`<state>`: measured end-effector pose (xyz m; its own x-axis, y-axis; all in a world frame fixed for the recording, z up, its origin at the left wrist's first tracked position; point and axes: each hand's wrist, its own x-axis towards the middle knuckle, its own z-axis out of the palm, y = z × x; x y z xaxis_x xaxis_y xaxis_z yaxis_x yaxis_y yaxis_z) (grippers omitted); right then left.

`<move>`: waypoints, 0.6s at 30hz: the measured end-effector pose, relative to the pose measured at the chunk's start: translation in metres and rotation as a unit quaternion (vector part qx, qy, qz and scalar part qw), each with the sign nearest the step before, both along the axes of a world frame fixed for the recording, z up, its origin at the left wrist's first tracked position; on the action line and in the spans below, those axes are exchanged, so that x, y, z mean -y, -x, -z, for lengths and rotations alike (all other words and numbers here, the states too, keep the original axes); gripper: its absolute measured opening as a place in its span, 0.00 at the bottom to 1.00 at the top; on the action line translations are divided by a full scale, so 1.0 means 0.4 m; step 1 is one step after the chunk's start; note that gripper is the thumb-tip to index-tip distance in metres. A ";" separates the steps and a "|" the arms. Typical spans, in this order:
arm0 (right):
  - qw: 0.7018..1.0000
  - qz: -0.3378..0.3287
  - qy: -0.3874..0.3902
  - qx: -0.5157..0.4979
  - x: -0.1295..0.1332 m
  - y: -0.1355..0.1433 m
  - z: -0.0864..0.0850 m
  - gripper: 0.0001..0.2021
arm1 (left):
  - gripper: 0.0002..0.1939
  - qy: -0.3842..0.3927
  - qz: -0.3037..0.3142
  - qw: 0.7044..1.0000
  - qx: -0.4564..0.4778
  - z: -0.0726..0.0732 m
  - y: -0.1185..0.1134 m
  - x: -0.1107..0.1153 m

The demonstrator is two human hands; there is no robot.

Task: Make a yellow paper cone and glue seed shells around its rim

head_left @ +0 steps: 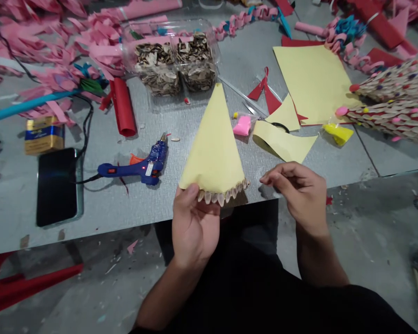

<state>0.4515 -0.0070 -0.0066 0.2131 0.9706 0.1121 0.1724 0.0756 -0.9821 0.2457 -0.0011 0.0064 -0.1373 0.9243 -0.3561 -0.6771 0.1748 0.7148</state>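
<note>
A pale yellow paper cone [214, 148] points away from me, its wide base toward my body. Around the base edge runs a row of seed shells [220, 196], pointed ends outward. My left hand [195, 227] grips the cone at its lower left, thumb on top and fingers underneath. To the right of the cone, my right hand [301, 192] is apart from it, with thumb and fingertips pinched together; whether something tiny sits between them is not visible. A blue glue gun [139, 167] with a lit red light lies left of the cone.
Behind the cone stands a clear plastic box [176, 28] of seed shells. Yellow paper scraps [295, 146], scissors [252, 107] and a yellow sheet [316, 83] lie right. Shell-covered cones [396, 118] are far right. A phone [56, 188] and pink paper [49, 41] are left.
</note>
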 end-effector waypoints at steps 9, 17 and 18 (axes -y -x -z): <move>0.996 -0.002 -0.027 0.087 -0.038 -0.005 0.011 0.22 | 0.15 0.006 -0.052 0.999 -0.007 -0.015 0.024 -0.021; 0.984 0.091 -0.017 0.154 -0.036 -0.046 0.007 0.05 | 0.13 -0.042 -0.060 0.997 -0.016 -0.042 0.059 -0.032; 0.980 0.105 -0.018 0.166 -0.036 -0.058 0.007 0.06 | 0.13 -0.049 -0.055 0.997 -0.019 -0.045 0.065 -0.031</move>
<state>0.4746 0.0073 -0.0095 0.3543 0.9032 0.2424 0.4978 0.0373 -0.8665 0.2196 0.0115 0.0245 -0.2519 0.9331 -0.2567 -0.6606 0.0281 0.7503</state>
